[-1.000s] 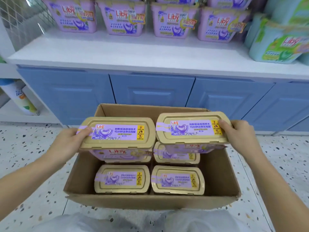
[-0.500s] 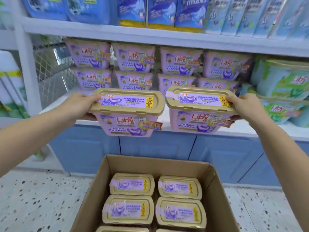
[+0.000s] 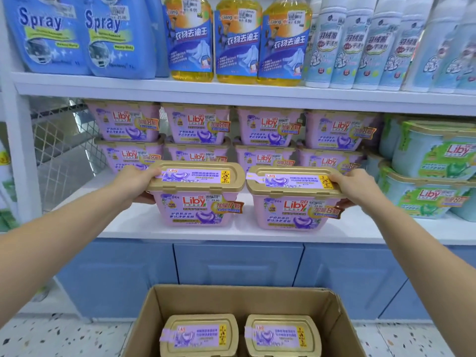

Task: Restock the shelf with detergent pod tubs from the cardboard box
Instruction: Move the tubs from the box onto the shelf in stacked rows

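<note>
Two pink Liby pod tubs with gold lids sit side by side at the front of the white shelf. My left hand grips the left tub by its left end, thumb on the lid. My right hand grips the right tub by its right end. Whether the tubs rest on the shelf or hover just over it I cannot tell. Behind them stand several more pink tubs stacked two high. The open cardboard box lies on the floor below, two tubs showing inside.
Green-labelled Liby tubs crowd the shelf's right end. A wire mesh panel closes the left side. The upper shelf carries blue spray refills, yellow bottles and white bottles. Blue cabinet doors stand under the shelf.
Both hands lifted the two tubs out of the box and carried them up and forward to the front of the shelf. My view tilted upward.
</note>
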`<state>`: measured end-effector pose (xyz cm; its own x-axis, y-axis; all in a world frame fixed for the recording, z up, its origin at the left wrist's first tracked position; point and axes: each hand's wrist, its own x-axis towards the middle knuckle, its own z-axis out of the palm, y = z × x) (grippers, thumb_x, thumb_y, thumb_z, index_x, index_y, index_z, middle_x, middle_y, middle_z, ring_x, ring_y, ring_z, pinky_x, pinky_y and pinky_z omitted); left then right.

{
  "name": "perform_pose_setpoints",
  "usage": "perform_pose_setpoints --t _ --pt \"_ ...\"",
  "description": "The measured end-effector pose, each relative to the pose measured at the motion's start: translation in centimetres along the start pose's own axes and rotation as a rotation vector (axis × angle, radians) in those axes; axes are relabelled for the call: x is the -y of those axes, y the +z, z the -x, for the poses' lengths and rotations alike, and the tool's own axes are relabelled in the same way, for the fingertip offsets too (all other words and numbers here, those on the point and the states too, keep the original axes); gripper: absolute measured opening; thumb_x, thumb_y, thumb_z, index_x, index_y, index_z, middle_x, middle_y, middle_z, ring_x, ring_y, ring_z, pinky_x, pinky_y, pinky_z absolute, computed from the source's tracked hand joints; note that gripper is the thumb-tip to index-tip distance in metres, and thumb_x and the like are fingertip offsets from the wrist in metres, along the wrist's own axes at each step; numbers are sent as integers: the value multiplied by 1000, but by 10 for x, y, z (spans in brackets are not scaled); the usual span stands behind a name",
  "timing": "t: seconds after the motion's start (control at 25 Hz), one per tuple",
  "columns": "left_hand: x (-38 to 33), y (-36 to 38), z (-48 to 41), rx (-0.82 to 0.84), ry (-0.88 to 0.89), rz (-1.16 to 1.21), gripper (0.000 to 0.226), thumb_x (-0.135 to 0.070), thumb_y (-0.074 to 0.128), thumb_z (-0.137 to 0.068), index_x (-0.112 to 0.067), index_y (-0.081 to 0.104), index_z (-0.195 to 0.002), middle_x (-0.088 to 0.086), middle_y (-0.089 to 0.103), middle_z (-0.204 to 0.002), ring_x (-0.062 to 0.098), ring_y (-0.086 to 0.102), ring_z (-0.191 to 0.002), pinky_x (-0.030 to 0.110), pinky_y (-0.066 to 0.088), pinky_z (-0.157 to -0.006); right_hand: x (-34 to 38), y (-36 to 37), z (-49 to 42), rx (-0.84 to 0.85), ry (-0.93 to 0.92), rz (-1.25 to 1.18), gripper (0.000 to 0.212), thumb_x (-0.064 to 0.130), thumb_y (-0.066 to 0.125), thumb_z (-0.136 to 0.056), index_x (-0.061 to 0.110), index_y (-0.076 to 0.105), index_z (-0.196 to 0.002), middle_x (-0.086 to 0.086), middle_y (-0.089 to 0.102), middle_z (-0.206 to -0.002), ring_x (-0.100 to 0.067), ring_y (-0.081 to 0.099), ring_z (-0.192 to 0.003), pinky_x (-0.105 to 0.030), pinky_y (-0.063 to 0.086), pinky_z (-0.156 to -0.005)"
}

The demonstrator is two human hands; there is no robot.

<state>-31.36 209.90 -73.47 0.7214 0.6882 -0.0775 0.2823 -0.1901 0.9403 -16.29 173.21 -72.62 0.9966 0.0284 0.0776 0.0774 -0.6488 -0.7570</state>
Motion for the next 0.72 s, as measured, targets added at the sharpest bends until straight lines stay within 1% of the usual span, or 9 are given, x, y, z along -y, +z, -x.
perform_pose_setpoints --t 0.08,0.2,0.24,0.32,0.4,0.48,0.56,0.64,0.72 --pt "4 5 -9 8 -7 -5 23 -20 56 -88 2 56 -94 14 59 -71 13 57 -29 27 51 -35 -2 7 -7 5 13 -8 34 34 52 -88 9 50 -66 -8 59 -64 -40 69 -71 -44 59 -66" --pt "5 9 -20 0 -17 -4 24 -19 56 -88 1 53 -99 15 57 -70 19 59 -33 27 48 -31 -3 16 -15 -2 43 -11 35 37 52 -87 6 54 -73 -11 63 -66 -39 70 -70 -43 59 -64" --pt "3 10 -23 -3 -23 -4 22 -19 56 -89 1 52 -98 14 57 -69 21 59 -35 27 47 -30 -4 20 -18 -11 54 -20 35 37 52 -87 5 54 -74 -14 66 -70 -39 70 -71 -45 59 -68" --pt "1 12 -29 2 -27 -14 20 -20 55 -89 -1 52 -92 13 57 -69 15 57 -29 26 46 -30 -1 24 -23 -27 75 -33 34 36 53 -87 8 49 -68 -19 67 -80 -41 70 -75 -49 57 -77" --pt "0 11 -35 9 -30 -24 19 -21 56 -89 -5 53 -80 12 58 -69 11 55 -26 26 47 -31 3 27 -26 -46 83 -23 34 35 53 -88 10 45 -65 -19 65 -84 -41 69 -78 -50 56 -79" --pt "0 11 -39 27 -44 -32 19 -23 57 -88 -7 52 -78 12 59 -71 12 57 -29 27 49 -33 5 29 -29 -65 85 1 35 36 52 -88 11 44 -64 -18 64 -85 -40 69 -79 -49 57 -79" --pt "0 9 -39 43 -63 -31 19 -25 58 -88 -6 55 -87 12 61 -72 20 63 -39 27 51 -36 6 31 -32 -61 101 18 35 37 51 -89 12 44 -65 -18 66 -88 -38 70 -80 -48 57 -78" --pt "0 7 -38 55 -85 -15 26 -28 57 -88 -4 56 -98 12 62 -74 25 63 -58 28 52 -40 5 33 -34 -27 122 -8 33 39 51 -88 9 50 -72 -19 69 -95 -37 70 -79 -48 58 -75" --pt "3 8 -33 64 -87 30 32 -35 55 -88 -6 56 -101 13 63 -77 26 61 -66 29 55 -46 2 31 -32 40 144 -105 43 46 47 -88 4 57 -94 -19 68 -99 -33 68 -78 -42 57 -68"
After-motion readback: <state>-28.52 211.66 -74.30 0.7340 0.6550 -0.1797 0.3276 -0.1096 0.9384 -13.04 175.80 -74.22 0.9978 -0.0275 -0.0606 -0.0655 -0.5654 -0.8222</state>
